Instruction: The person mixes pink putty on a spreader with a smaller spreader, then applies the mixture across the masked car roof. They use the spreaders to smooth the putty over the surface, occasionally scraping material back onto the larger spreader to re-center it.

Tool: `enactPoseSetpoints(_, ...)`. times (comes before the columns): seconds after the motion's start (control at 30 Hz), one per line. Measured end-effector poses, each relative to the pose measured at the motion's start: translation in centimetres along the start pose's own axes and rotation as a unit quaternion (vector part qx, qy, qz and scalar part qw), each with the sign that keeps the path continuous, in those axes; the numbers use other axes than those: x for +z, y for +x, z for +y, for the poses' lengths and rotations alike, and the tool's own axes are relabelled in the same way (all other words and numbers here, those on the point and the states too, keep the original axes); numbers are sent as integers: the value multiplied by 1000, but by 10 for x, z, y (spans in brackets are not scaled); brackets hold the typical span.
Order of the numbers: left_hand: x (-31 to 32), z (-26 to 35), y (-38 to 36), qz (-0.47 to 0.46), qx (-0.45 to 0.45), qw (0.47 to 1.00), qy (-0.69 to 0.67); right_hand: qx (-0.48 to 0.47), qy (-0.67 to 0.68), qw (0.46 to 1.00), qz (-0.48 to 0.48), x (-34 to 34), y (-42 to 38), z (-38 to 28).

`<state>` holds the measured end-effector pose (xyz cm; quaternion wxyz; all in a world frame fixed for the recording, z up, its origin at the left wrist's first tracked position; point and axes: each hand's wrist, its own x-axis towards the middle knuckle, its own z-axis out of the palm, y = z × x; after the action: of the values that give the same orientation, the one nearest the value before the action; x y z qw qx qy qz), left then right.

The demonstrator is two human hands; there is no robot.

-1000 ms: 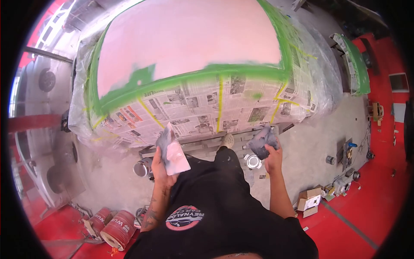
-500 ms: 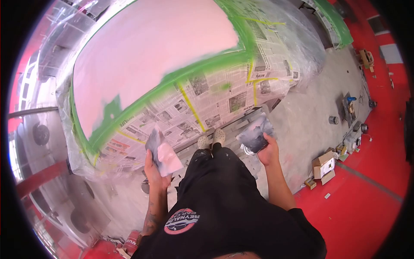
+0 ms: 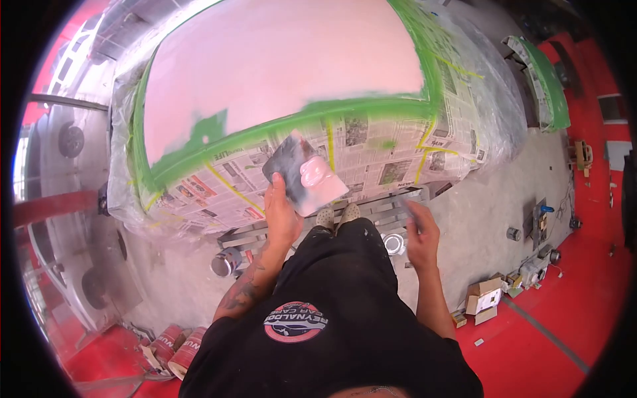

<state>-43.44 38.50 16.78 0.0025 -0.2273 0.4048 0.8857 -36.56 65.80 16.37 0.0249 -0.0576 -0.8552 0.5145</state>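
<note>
My left hand (image 3: 283, 215) grips a flat, grey-smeared mixing board (image 3: 290, 164) by its near left edge. A glossy pink mound of body filler (image 3: 316, 172) sits on the board. My right hand (image 3: 423, 239) is closed around a dark, thin filler spreader (image 3: 414, 211), turned nearly edge-on and a little blurred. Beyond both hands lies a vehicle panel (image 3: 279, 56) coated in pale pink, with a green patch at its lower left. Green-edged masking and newspaper (image 3: 361, 156) surround the panel; the board overlaps the paper in this view.
On the floor are a round tin (image 3: 394, 244) by my right leg and a can (image 3: 226, 263) below my left forearm. An open cardboard box (image 3: 484, 300) and small supplies line the right. Red rolls (image 3: 189, 351) lie lower left. Plastic sheeting (image 3: 494, 86) drapes the vehicle.
The board in my left hand has moved up and right. My right hand has turned its spreader from a broad face to nearly edge-on. The view has shifted, showing the tin by my leg.
</note>
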Motion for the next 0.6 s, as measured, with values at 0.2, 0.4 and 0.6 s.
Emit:
enactPoseSetpoints(0.2,12,0,6,-19,22,999,25,-344,-323,876,-101,19,50,-109)
enactPoseSetpoints(0.4,-11,-16,19,68,67,986,139,-229,-93,964,-102,1,66,-84)
enactPoseSetpoints(0.6,-36,-29,5,151,-13,988,-44,122,300,946,18,12,88,-5)
